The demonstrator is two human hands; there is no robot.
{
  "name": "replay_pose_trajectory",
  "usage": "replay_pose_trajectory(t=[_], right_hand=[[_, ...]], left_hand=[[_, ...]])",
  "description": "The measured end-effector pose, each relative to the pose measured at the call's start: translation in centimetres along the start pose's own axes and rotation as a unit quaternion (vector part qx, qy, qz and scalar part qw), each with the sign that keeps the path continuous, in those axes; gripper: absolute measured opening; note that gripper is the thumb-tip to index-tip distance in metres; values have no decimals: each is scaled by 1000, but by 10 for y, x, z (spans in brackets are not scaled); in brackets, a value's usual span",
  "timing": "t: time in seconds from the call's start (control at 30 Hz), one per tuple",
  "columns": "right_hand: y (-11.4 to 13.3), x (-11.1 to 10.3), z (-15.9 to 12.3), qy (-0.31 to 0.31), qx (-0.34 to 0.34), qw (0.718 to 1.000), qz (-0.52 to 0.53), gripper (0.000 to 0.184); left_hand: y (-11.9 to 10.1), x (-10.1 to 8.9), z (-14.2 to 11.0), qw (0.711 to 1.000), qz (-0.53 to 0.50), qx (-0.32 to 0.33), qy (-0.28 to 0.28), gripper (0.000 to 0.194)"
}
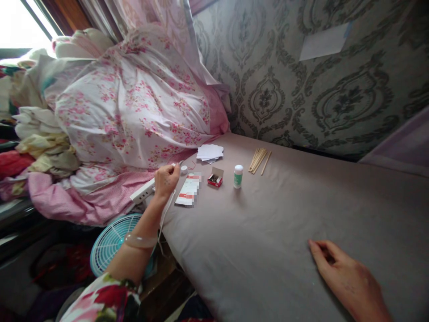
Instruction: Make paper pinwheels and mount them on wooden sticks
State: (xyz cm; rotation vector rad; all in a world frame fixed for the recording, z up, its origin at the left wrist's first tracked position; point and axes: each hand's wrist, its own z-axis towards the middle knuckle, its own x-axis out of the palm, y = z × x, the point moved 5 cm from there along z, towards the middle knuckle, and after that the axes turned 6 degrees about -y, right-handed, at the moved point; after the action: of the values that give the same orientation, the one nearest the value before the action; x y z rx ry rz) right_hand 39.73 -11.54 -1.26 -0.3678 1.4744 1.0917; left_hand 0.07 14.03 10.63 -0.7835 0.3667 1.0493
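Note:
My left hand (167,181) is raised at the left edge of the grey-covered surface, its fingers pinched together; what they hold, if anything, is too small to make out. Just right of its fingertips are a small white round object (184,170) and a bit of red string (192,166). Below those lies a white and red printed packet (188,190), partly blurred. My right hand (350,275) is at the lower right over the cloth, fingers curled and the thumb and forefinger tips together. Nothing shows clearly between them.
Farther in stand a small open red box (215,179) with dark contents and a white bottle with a green label (238,177). Wooden sticks (257,161) and white paper pieces (210,153) lie behind. A power strip (142,191) and a blue fan (107,250) are at left.

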Motion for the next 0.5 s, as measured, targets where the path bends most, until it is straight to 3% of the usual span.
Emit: replay_pose_trajectory(t=[0.17, 0.5], right_hand=[[0, 2, -1, 0, 5, 1000, 8, 43], [2, -3, -1, 4, 2, 1000, 10, 45]], left_hand=[[-3, 23, 41, 999, -1, -40, 20, 32], [-7, 56, 53, 995, 9, -14, 98, 28]])
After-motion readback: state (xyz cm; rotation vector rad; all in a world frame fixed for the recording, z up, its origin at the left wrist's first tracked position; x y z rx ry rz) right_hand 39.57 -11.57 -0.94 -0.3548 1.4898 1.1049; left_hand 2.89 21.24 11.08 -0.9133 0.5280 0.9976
